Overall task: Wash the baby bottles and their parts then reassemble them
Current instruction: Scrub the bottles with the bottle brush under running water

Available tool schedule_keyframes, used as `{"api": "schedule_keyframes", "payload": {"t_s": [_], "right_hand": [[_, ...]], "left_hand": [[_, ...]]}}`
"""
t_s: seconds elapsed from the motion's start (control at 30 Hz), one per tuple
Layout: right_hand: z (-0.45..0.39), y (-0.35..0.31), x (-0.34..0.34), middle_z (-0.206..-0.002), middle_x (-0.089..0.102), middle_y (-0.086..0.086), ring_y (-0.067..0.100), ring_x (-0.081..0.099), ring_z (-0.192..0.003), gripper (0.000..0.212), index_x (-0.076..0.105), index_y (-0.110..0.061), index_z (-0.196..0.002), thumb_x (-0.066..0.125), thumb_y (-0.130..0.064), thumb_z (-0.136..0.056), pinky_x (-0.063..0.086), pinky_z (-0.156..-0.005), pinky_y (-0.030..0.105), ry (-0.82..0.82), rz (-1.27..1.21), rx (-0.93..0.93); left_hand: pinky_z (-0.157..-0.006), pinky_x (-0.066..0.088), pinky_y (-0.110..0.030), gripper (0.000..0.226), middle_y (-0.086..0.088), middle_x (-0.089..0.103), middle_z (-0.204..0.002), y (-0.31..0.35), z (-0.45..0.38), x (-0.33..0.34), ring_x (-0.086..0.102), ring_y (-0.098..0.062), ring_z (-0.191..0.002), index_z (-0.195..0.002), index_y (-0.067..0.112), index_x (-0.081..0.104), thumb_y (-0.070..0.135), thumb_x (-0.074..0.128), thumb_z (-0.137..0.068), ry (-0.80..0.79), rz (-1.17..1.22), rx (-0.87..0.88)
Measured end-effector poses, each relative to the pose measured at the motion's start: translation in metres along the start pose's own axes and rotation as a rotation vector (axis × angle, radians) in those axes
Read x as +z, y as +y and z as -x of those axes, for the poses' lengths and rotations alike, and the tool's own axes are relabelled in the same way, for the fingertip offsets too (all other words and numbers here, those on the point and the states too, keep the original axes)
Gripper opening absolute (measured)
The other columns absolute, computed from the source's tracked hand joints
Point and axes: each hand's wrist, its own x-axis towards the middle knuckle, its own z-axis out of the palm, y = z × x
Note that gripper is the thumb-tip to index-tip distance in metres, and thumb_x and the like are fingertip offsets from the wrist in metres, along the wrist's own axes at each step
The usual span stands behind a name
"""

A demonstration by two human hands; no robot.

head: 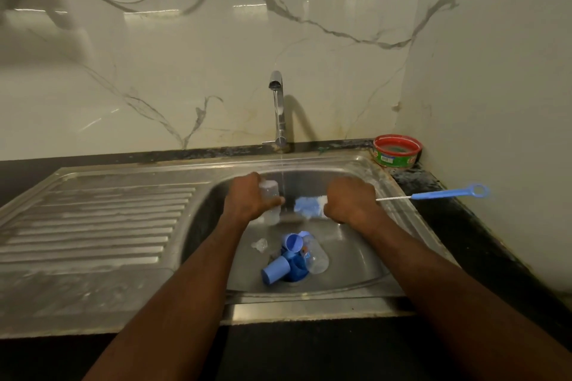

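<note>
My left hand grips a clear baby bottle over the sink basin, just left of the running water. My right hand grips a bottle brush near its blue and white bristle head; its wire and blue handle stick out to the right over the counter. On the basin floor lie a second clear bottle, two light blue caps, a dark blue collar and a clear teat.
The tap stands at the back of the sink, with water running. A ribbed steel draining board lies to the left. A red and green tub sits in the back right corner. Dark counter runs along the right and front.
</note>
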Motion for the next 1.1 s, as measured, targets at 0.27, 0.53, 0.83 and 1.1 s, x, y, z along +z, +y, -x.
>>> {"api": "schedule_keyframes", "payload": {"t_s": [0.27, 0.53, 0.83, 1.1], "right_hand": [[0.004, -0.003, -0.006, -0.122, 0.066, 0.005, 0.023, 0.064, -0.108, 0.035, 0.064, -0.021, -0.122, 0.063, -0.04, -0.094, 0.047, -0.08, 0.032, 0.033, 0.017, -0.024], [0.018, -0.016, -0.014, -0.12, 0.067, 0.004, 0.021, 0.064, -0.105, 0.033, 0.064, -0.019, -0.121, 0.062, -0.039, -0.095, 0.045, -0.079, 0.031, 0.034, 0.001, -0.032], [-0.008, -0.156, -0.075, -0.115, 0.067, 0.011, 0.031, 0.064, -0.103, 0.033, 0.064, -0.016, -0.115, 0.058, -0.039, -0.091, 0.041, -0.072, 0.032, 0.096, -0.252, -0.225], [-0.024, -0.336, -0.085, -0.119, 0.064, 0.008, 0.03, 0.063, -0.107, 0.032, 0.061, -0.018, -0.119, 0.057, -0.032, -0.09, 0.041, -0.076, 0.032, 0.042, -0.398, -0.381]], "left_hand": [[-0.084, 0.04, -0.024, 0.066, -0.003, 0.059, -0.122, 0.007, 0.009, -0.008, 0.055, -0.015, -0.105, -0.13, 0.015, 0.053, 0.036, 0.087, -0.077, -0.06, 0.006, -0.106], [-0.093, 0.043, -0.029, 0.069, -0.008, 0.06, -0.129, 0.007, 0.031, -0.031, 0.055, -0.022, -0.118, -0.131, 0.016, 0.055, 0.036, 0.089, -0.074, -0.043, -0.049, -0.101], [-0.085, 0.046, -0.036, 0.078, -0.004, 0.064, -0.122, -0.056, 0.021, -0.203, 0.057, -0.024, -0.115, -0.125, 0.02, 0.059, 0.069, 0.079, -0.069, 0.045, -0.421, -0.185], [-0.096, 0.045, -0.044, 0.076, -0.009, 0.063, -0.116, -0.187, 0.039, -0.344, 0.053, -0.031, -0.117, -0.118, 0.017, 0.059, 0.069, 0.08, -0.066, 0.16, -0.651, -0.456]]}}
